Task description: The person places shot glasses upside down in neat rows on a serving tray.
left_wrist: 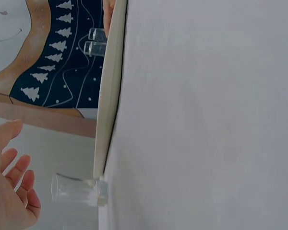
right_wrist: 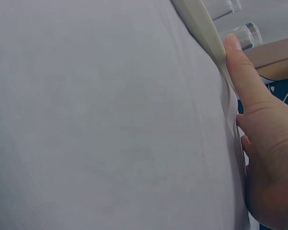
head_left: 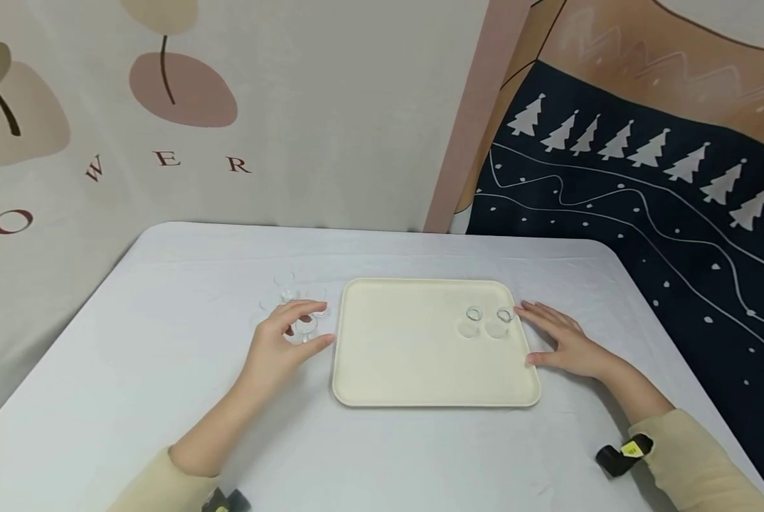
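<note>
- Cream in colour, a rectangular tray [head_left: 407, 348] is lying flat on a white cloth [head_left: 446, 462], filling the middle of the table in the head view.
- Two small clear glasses, a left one [head_left: 468, 329] and a right one [head_left: 497, 330], are standing side by side on the tray's right part, towards its far edge.
- At the tray's right edge, the right hand [head_left: 561, 345] is touching the rim, its fingers lying fairly straight with the thumb set apart, nearer.
- Left of the tray, the left hand [head_left: 281, 343] is holding its thumb and fingers well apart, with a clear glass [head_left: 306, 327] showing in the gap between them.
- More clear glasses [head_left: 287, 291] are standing farther off beyond that hand; their faint outlines are making the count impossible to tell.
- Behind the table, a pale hanging [head_left: 350, 128] is covering the left side and a dark blue cloth with white trees [head_left: 612, 195] the right.
- In the left wrist view, the left hand is gripping nothing, its fingers spreading loosely; a clear glass is standing just beside the tray's left end, with a gap showing between it and the fingertips.
- In the right wrist view, the right thumb is resting against the tray's rim, while the other fingers are staying mostly hidden; the two glasses are standing just past the rim.
</note>
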`<state>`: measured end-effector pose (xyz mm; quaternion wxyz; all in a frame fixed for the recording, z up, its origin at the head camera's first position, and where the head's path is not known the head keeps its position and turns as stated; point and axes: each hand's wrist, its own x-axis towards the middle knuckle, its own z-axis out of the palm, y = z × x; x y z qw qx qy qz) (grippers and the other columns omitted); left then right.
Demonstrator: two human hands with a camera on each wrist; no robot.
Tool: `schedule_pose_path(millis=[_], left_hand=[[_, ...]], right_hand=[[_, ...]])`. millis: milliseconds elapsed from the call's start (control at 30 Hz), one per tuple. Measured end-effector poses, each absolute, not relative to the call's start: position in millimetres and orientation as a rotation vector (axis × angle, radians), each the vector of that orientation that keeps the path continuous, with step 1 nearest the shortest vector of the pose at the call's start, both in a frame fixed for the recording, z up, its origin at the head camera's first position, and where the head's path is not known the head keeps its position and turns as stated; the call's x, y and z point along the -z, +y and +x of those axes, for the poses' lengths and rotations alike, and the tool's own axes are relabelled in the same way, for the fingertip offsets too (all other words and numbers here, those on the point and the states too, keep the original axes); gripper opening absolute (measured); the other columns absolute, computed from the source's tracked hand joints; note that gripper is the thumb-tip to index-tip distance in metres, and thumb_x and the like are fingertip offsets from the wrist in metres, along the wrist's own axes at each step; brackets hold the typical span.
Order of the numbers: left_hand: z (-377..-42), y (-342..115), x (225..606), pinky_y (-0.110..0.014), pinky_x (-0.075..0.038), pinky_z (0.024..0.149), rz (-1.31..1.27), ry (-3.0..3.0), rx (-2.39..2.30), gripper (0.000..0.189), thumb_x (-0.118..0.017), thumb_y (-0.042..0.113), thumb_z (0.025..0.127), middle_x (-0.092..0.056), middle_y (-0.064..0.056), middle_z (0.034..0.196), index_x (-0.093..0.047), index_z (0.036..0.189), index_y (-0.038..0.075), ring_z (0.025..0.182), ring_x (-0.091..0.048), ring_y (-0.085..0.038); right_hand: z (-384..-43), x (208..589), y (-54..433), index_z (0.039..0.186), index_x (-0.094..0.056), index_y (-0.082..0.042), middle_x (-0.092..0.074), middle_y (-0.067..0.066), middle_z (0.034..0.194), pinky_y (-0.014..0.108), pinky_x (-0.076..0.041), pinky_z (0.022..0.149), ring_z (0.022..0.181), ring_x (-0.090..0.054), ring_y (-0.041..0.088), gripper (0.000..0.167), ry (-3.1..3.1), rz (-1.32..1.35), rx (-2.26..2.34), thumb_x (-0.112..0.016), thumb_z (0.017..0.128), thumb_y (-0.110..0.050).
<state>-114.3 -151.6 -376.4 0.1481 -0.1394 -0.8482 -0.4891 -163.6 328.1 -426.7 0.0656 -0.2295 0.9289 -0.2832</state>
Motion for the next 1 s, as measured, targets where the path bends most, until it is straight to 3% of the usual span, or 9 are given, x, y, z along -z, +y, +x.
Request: schedule_pose_path(millis=[533,733,1000], left_hand=[[-120.0,-182.9,398.3,-0.027,-0.039,0.069,-0.251,-2.584,1.369,0.047,-0.082,0.014,0.076,-0.062,-0.005,0.121,-0.066,0.12,0.008,0.093,-0.054,-0.024],[-124.9,-186.7,407.2,-0.025,-0.041,0.064,-0.182,-2.649,1.439,0.05,-0.081,0.019,0.078,-0.066,-0.006,0.113,-0.064,0.123,0.006,0.094,-0.053,-0.023],[-131.0,-187.3,419.3,-0.023,-0.039,0.065,-0.156,-2.684,1.477,0.048,-0.082,0.014,0.076,-0.062,-0.009,0.093,-0.065,0.119,0.001,0.085,-0.05,-0.022]], right_hand=[[-163.9,427.7,328.9,0.148,-0.036,-0.015,-0.024,0.024,0.152,0.07,-0.005,0.1,0.138,-0.012,0.048,0.084,2.808,-0.691,0.849,-0.077,0.078,-0.035],[-163.4,427.8,328.0,0.148,-0.036,-0.014,-0.025,0.024,0.152,0.07,-0.005,0.1,0.138,-0.012,0.048,0.084,2.808,-0.691,0.848,-0.078,0.078,-0.035],[-163.4,427.4,328.0,0.148,-0.036,-0.015,-0.024,0.024,0.152,0.07,-0.005,0.1,0.138,-0.011,0.048,0.083,2.806,-0.683,0.855,-0.077,0.078,-0.036]])
